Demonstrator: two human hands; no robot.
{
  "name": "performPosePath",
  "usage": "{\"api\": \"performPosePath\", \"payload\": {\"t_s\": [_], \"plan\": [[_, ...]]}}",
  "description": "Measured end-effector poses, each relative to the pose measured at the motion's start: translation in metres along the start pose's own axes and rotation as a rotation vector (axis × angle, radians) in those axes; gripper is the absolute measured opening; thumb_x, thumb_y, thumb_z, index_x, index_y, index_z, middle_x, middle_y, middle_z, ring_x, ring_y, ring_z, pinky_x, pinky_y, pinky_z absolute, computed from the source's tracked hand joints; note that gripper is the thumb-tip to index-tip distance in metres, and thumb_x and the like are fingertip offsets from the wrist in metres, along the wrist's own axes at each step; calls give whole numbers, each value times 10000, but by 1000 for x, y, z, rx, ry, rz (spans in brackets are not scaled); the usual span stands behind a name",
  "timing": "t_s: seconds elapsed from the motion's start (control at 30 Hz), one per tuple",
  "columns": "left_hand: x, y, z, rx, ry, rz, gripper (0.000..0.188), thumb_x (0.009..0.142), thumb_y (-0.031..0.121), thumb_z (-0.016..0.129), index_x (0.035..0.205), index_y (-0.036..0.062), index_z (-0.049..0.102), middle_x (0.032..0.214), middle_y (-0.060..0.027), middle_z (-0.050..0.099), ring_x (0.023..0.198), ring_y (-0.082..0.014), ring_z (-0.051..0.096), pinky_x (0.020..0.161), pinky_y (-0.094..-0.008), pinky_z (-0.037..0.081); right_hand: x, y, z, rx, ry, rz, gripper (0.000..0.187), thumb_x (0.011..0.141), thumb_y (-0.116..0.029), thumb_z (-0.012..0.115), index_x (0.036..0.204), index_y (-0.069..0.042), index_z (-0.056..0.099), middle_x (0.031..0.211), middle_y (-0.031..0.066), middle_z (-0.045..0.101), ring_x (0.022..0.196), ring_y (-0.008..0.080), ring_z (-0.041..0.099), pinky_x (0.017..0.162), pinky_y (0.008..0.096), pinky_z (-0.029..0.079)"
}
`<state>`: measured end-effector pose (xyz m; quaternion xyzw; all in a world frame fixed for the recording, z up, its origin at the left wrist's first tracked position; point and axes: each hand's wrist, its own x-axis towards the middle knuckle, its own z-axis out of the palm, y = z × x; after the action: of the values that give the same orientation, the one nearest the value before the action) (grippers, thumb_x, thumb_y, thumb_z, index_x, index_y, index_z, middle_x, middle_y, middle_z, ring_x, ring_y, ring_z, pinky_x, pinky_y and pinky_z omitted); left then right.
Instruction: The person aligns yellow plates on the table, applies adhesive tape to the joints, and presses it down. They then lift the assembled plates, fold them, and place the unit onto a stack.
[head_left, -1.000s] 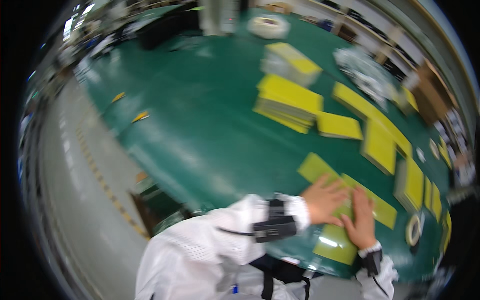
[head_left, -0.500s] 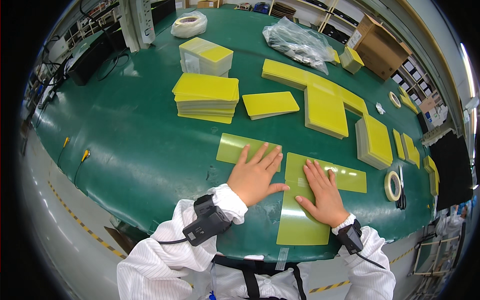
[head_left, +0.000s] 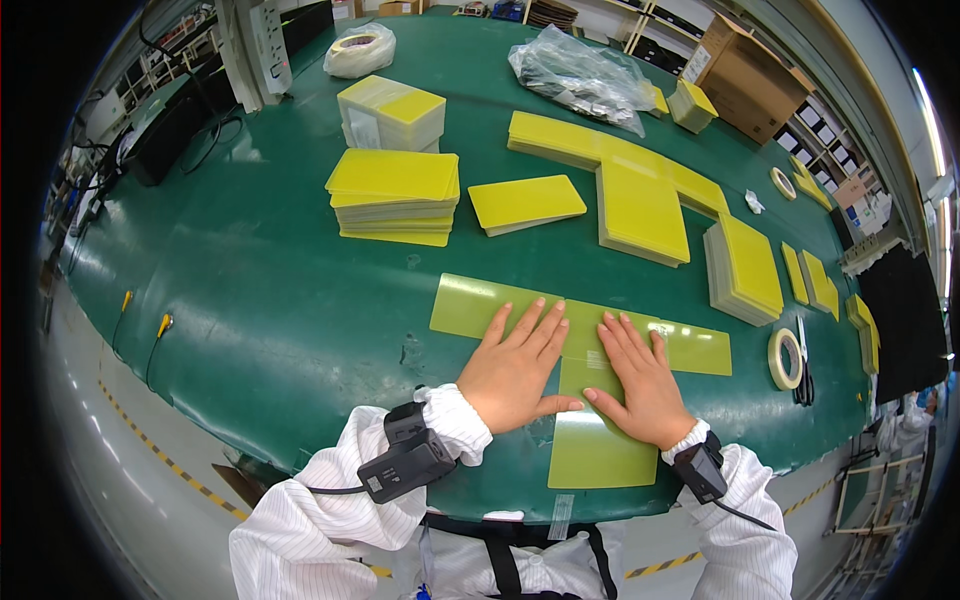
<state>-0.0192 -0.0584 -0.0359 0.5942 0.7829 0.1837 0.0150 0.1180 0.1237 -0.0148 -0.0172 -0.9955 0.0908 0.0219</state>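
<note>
Thin yellow-green sheets lie in a T shape in front of me: a left piece (head_left: 460, 303), a right piece (head_left: 707, 349) and a long piece toward me (head_left: 600, 458). My left hand (head_left: 512, 372) lies flat with spread fingers, its fingertips on the left piece near the joint. On the middle of the T my right hand (head_left: 642, 388) rests flat, fingers stretched out and thumb apart. Neither hand holds anything. Clear tape shows across the joint between the palms. A clear tape strip (head_left: 561, 516) hangs from the table's near edge.
Beyond the hands on the green table (head_left: 270, 290) stand several yellow sheet stacks, such as a left stack (head_left: 392, 195) and a T-shaped stack (head_left: 642, 215). A tape roll (head_left: 785, 359) and scissors (head_left: 805, 385) lie at right. Farther back are a plastic bag (head_left: 580, 75) and a cardboard box (head_left: 745, 85).
The left sheet has slid right against the middle of the T, so the gap between them has closed. My left hand moved with it; the view has shifted slightly.
</note>
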Motion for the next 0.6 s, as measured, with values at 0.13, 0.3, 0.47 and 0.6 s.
{"api": "performPosePath", "payload": {"t_s": [0.13,0.3,0.47,0.6], "plan": [[-1,3,0,4,-6,5,909,860,658,469,1388,-72,346,1501,-216,271,1408,-376,212,1133,-533,159,0,1,0,-4,0,3,753,882,-460,581,1432,-11,331,1518,148,294,1422,305,238,1098,585,183],[-2,3,0,1,-25,13,923,856,660,474,1394,-77,330,1504,-223,256,1409,-384,204,1131,-544,151,-1,0,0,-6,11,-4,752,880,-462,579,1431,-14,332,1515,148,298,1415,305,254,1099,585,183],[-1,3,-2,-1,-48,0,926,857,648,486,1405,-76,304,1512,-224,233,1412,-388,194,1129,-549,150,-1,1,1,3,21,-4,751,881,-463,578,1429,-12,334,1513,148,301,1412,308,260,1097,586,186],[1,-1,-2,-107,-9,-10,891,871,596,518,1409,-76,292,1497,-240,257,1398,-401,229,1129,-550,146,-1,1,1,2,29,-7,747,881,-464,577,1423,-8,339,1511,149,303,1411,307,262,1095,589,191]]}}
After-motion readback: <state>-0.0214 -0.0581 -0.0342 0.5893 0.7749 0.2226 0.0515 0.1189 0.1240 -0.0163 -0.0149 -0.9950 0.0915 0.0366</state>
